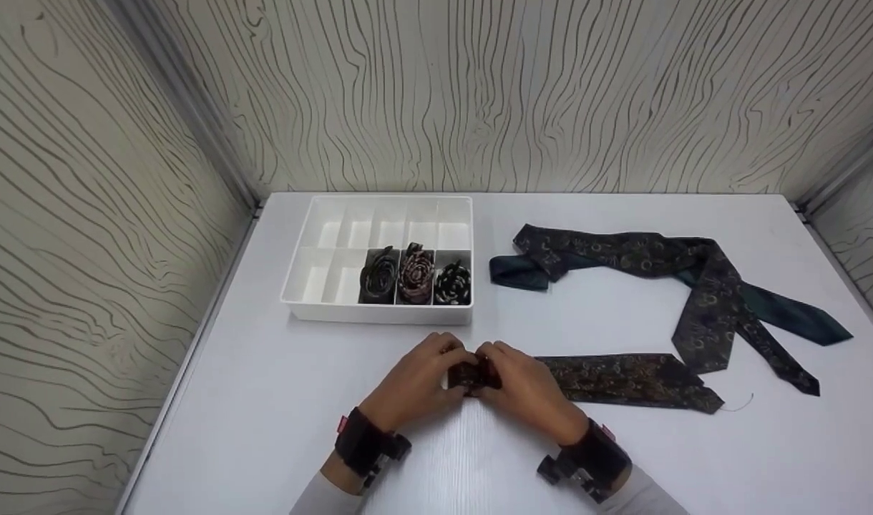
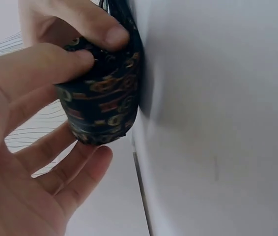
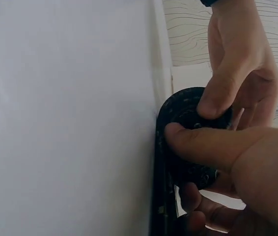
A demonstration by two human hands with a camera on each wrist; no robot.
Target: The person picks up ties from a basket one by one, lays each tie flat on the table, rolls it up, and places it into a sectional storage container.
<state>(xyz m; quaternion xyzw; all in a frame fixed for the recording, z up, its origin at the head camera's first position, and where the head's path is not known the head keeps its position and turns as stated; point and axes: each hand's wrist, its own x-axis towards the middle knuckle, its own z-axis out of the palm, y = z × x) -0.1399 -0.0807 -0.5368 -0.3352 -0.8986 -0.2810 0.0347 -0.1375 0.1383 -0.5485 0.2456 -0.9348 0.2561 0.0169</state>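
A dark patterned necktie, partly rolled up, lies on the table with its flat tail [image 1: 622, 378] stretching off to the right. Its rolled end [image 2: 102, 105] sits between both hands. My left hand [image 1: 426, 375] grips the roll from the left, thumb on its near side and fingers behind. From the right, my right hand [image 1: 526, 386] holds the same roll, its thumb pressed on the coil's side [image 3: 183, 103] in the right wrist view. The thumbs lie close together on the coil, while the far fingertips are partly hidden behind it.
Behind the hands stands a white divided box [image 1: 379, 313]. Three rolled neckties [image 1: 416, 275] fill compartments in its front row at the right. Loose neckties, one dark patterned [image 1: 637, 254] and one dark green [image 1: 794, 315], lie overlapping at the back right.
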